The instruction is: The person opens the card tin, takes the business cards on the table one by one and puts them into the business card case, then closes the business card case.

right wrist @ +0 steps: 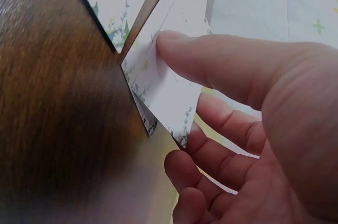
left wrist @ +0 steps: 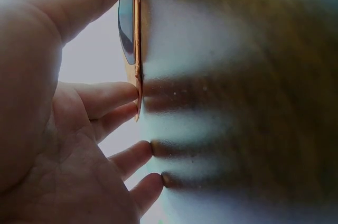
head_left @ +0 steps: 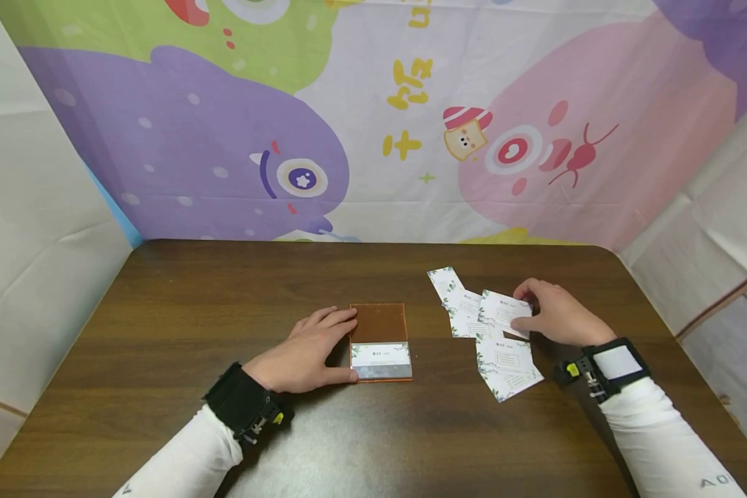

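cartoon-printed cloth (head_left: 380, 197) is hanging behind the far edge of a brown wooden surface (head_left: 423, 443). about midway between the surface's left and right edges, a brown card holder (head_left: 378, 322) is lying, with a white printed insert (head_left: 380, 354) showing in its near half. at the holder's left edge the left hand (head_left: 301, 353) is touching it with thumb and fingertips, its grip spreading wide. to the holder's right, toward the surface's far right corner, several white cards (head_left: 504, 366) with leafy borders are lying partly overlapped. among them the right hand (head_left: 560, 312) is pinching an upper card (head_left: 501, 309) at its right edge, its grip closing narrowly with the thumb on top. black bands (head_left: 239, 401) are circling both wrists.
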{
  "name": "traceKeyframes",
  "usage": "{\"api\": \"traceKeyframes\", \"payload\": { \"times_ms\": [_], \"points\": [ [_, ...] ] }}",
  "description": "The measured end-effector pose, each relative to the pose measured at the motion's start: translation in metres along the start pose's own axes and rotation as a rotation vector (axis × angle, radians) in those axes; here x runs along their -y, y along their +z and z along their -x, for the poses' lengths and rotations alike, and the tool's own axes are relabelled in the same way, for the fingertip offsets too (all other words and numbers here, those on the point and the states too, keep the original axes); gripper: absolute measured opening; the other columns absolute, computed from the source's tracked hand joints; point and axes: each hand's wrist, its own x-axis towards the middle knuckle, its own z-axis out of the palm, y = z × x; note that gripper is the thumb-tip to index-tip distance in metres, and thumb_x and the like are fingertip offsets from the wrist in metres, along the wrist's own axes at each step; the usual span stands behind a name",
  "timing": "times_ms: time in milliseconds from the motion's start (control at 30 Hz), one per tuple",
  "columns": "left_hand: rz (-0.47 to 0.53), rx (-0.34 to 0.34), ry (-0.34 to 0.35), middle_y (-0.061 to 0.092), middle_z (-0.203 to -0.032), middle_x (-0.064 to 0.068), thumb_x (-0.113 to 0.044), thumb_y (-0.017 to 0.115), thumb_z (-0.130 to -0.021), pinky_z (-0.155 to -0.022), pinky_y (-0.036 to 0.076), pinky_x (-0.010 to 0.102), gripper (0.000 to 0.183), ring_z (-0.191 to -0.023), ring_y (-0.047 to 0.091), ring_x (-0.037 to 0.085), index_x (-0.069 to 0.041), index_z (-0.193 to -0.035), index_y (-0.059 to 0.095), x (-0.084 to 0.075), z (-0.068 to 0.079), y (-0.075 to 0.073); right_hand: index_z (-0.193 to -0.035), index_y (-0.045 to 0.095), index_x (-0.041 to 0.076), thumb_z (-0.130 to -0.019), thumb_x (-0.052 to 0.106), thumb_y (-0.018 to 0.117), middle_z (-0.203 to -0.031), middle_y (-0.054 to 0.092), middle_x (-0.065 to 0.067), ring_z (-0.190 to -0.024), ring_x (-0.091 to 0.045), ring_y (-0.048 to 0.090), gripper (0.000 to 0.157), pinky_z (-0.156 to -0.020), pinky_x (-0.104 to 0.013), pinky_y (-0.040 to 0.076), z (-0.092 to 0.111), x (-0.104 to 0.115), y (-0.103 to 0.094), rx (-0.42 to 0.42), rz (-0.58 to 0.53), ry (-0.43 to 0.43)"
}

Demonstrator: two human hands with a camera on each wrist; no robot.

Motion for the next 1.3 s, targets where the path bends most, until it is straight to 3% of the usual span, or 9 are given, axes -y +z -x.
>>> {"api": "traceKeyframes", "payload": {
  "times_ms": [267, 533, 1300],
  "points": [
    [-0.001, 0.0, 0.0, 0.032, -0.171, 0.013, -0.047, 0.076, -0.098, -0.122, 0.022, 0.067, 0.086, -0.158, 0.02, 0.042, -0.002, -0.162, 0.042, -0.001, 0.0, 0.0, -0.121, 0.061, 0.0, -0.093, 0.011, 0.081, -0.099, 0.063, -0.011, -0.089, -0.028, 0.058, 0.036, -0.074, -0.04, 0.048, 0.001, -0.002, -0.001, -0.01, -0.028, -0.005],
    [-0.005, -0.003, 0.008, 0.032, -0.171, 0.013, -0.048, 0.076, -0.098, -0.121, 0.022, 0.068, 0.086, -0.159, 0.02, 0.043, -0.003, -0.163, 0.041, 0.002, -0.001, 0.001, -0.118, 0.065, 0.0, -0.102, 0.001, 0.065, -0.102, 0.068, -0.012, -0.09, -0.028, 0.06, 0.015, -0.079, -0.041, 0.052, 0.003, -0.001, -0.006, -0.032, -0.059, -0.048],
    [-0.018, -0.006, 0.009, 0.032, -0.171, 0.012, -0.05, 0.075, -0.098, -0.121, 0.023, 0.067, 0.087, -0.159, 0.021, 0.042, -0.003, -0.162, 0.042, 0.002, 0.0, 0.002, -0.117, 0.068, 0.002, -0.105, 0.004, 0.062, -0.102, 0.067, -0.009, -0.09, -0.025, 0.06, 0.013, -0.075, -0.037, 0.053, -0.001, 0.028, -0.017, -0.055, -0.094, -0.102]
  ]
}}
